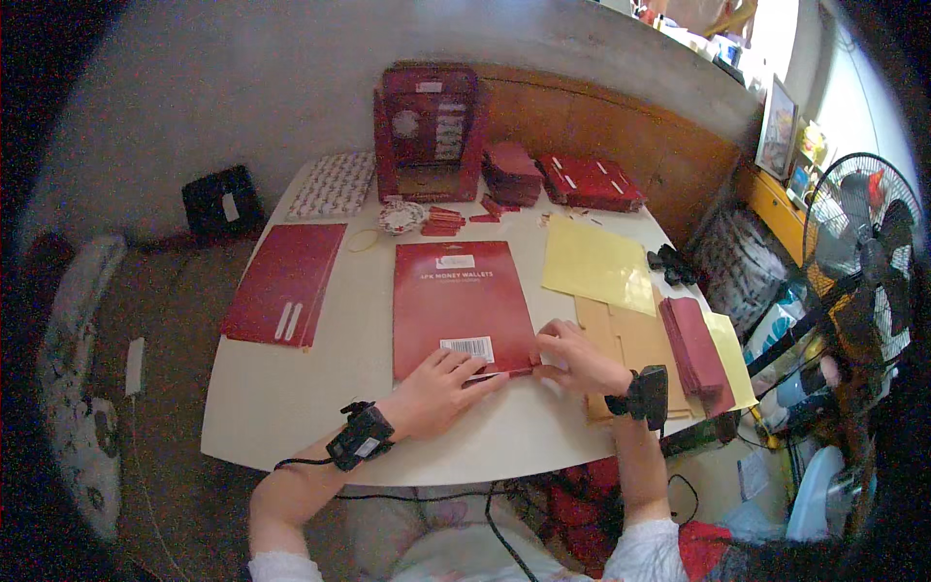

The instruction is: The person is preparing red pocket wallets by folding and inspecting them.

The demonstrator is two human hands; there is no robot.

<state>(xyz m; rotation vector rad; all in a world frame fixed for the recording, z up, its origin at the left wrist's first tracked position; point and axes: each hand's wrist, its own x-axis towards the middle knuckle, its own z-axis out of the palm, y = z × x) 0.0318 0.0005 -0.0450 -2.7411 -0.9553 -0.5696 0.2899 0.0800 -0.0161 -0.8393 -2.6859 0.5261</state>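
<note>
A flat red money-wallet package (462, 309) with a white barcode patch lies in front of me on the white table. My left hand (444, 389) rests spread, palm down, on its lower edge, partly over the barcode. At the lower right corner my right hand (571, 360) has bent fingers touching the package's edge; whether they pinch it is unclear. Black devices are strapped to both wrists. Left of the package lie red card sheets (284, 280) with two white oblong marks. Right of it are yellow sheets (596, 265), tan card pieces (644, 335) and a dark red folded stack (691, 349).
Along the back stand a large red box (429, 138), a patterned sheet (334, 185), a dark red stack (513, 174) and red packages (590, 183). A white roll (401, 217) and small red strips (442, 221) lie before them. A fan (865, 233) stands at right.
</note>
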